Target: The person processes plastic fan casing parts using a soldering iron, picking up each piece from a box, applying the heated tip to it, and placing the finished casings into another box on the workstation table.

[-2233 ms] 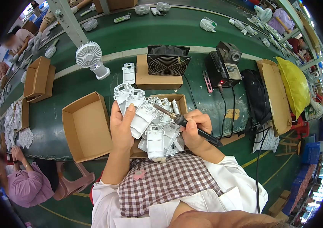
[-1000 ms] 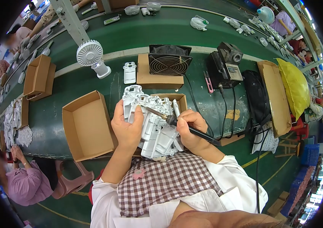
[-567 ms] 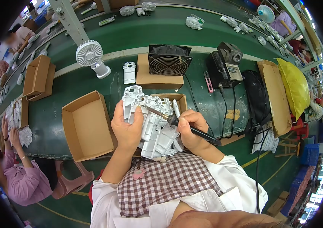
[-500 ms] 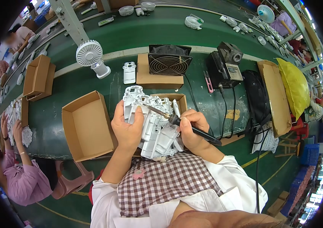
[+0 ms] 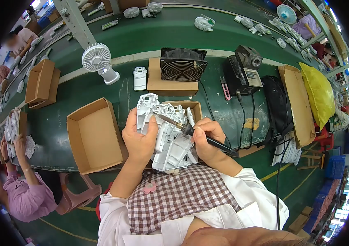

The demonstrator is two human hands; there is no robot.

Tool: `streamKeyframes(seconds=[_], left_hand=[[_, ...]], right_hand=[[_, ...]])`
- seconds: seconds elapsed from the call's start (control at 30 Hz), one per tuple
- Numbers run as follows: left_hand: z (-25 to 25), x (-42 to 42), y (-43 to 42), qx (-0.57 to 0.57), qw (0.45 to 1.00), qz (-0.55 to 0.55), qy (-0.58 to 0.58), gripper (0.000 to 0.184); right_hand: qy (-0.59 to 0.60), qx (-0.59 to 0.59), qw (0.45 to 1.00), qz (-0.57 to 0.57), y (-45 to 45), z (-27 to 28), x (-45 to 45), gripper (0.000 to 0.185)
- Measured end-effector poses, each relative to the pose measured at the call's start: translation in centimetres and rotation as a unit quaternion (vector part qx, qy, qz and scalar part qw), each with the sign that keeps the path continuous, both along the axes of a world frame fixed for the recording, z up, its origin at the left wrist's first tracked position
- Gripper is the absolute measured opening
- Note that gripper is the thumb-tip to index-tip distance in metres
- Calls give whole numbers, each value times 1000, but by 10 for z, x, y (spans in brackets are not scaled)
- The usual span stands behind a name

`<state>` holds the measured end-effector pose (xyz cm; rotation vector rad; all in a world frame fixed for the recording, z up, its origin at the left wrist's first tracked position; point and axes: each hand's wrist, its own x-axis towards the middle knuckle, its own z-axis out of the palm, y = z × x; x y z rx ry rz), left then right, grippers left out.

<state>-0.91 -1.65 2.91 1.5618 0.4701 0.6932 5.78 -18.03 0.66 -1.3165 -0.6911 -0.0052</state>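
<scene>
I have the left hand (image 5: 138, 141) grip clamped on a white plastic part (image 5: 146, 102), above the parts heap (image 5: 173, 151) in the cardboard box (image 5: 198, 109), table (image 5: 51, 133) edge. Right hand (image 5: 208, 141) grip wrapped round soldering iron (image 5: 188, 129), tip by part; can't tell if touching.

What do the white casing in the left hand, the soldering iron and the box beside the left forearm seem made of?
White casing: probably moulded plastic, smooth with slight sheen, from its even colour and shaped openings.
Soldering iron: smooth black handle, plastic or rubber, I can't tell which; the brassy glint at its collar suggests metal.
Box: likely cardboard, plain brown and matte, with thin folded walls.
</scene>
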Motion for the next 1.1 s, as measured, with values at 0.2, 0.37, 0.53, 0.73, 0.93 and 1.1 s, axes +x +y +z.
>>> streamKeyframes(seconds=[0.2,0.37,0.53,0.73,0.93,1.1], left_hand=[[2,0,0,11,1000,-2,-1,26],[-1,0,1,27,1000,-2,0,27],[0,0,3,-3,1000,-23,12,30],[7,1,3,-3,994,-104,27,41],[16,4,-3,-10,980,-192,56,25],[7,6,-1,-79,990,-111,40,17]], right_hand=[[6,-6,1000,-2,0,-1,0,11],[7,-7,1000,-3,0,1,0,11],[-13,40,999,-2,-2,-7,1,12],[3,121,992,-21,-1,-8,0,21],[-47,167,984,-27,1,-6,3,20],[-16,107,994,-32,-3,-3,-1,21]])
